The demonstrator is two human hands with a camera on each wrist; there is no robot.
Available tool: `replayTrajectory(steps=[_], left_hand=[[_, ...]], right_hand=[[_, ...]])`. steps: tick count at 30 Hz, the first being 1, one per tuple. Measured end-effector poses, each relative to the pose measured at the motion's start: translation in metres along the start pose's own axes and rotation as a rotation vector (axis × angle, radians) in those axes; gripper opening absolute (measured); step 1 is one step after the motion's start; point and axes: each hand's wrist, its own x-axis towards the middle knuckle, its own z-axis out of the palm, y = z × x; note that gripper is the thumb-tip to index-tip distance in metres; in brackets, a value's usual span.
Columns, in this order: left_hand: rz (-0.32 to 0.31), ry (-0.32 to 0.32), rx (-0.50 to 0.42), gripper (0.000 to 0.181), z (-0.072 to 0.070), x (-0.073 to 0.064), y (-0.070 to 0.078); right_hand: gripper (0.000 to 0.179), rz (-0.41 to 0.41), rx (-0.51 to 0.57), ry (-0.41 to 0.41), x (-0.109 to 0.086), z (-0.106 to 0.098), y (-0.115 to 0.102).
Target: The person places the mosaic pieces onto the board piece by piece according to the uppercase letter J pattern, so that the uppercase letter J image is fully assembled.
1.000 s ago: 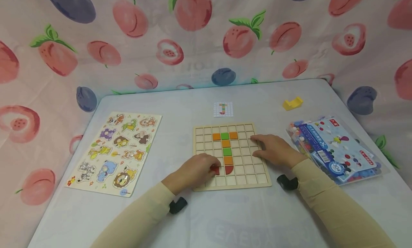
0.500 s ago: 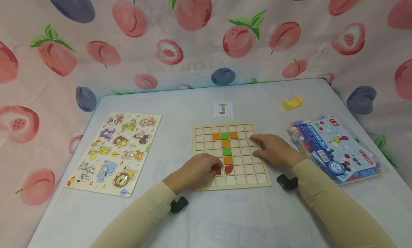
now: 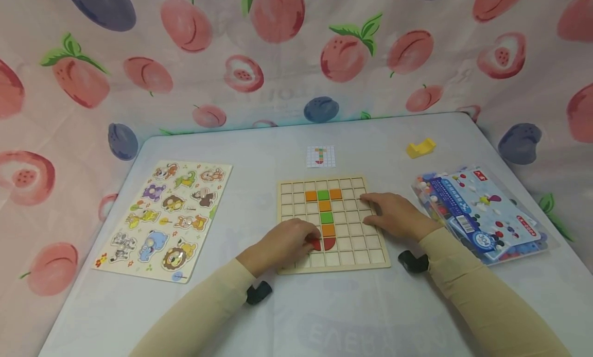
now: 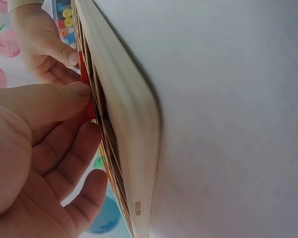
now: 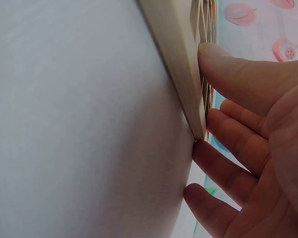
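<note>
In the head view a wooden grid board lies on the table, with orange and green square tiles in a T shape and a red quarter-round tile at the foot of the stem. Just left of that one, my left hand pinches another red tile, partly hidden by the fingers. The left wrist view has this red tile between thumb and fingers, standing against the board's surface. My right hand touches the board's right side, thumb and fingertips on its edge and fingers loosely extended.
Behind the board lies a small card printed with a similar coloured pattern. An animal puzzle board is at left. A clear box of colourful pieces sits at right, with a yellow piece behind it.
The red tile in my left hand has shifted slightly right, nearer the red quarter-round tile on the board. My right hand has stayed in place.
</note>
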Motion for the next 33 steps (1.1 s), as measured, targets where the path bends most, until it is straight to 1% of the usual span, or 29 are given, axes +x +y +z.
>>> replayTrajectory(steps=[5,12,16,22,33], left_hand=[[-0.002,0.008,-0.002,0.021,0.0,0.0012,0.0004],[0.013,0.033,0.022,0.014,0.001,0.0039,0.0011],[0.014,0.044,0.03,0.013,0.0019,0.0046,0.001],[-0.001,0.041,0.041,0.014,0.002,0.0045,0.0016],[-0.002,0.04,0.004,0.013,0.0019,0.0044,0.0012]], right_hand=[[0.061,-0.006,-0.002,0.002,-0.0001,0.0003,0.0005],[0.059,-0.06,0.004,0.024,-0.0014,0.0001,0.0027],[0.059,-0.062,0.008,0.023,-0.0015,0.0,0.0035],[0.06,-0.061,0.007,0.019,-0.0003,0.0002,0.0042],[0.06,-0.05,0.012,0.019,-0.0002,0.0011,0.0055]])
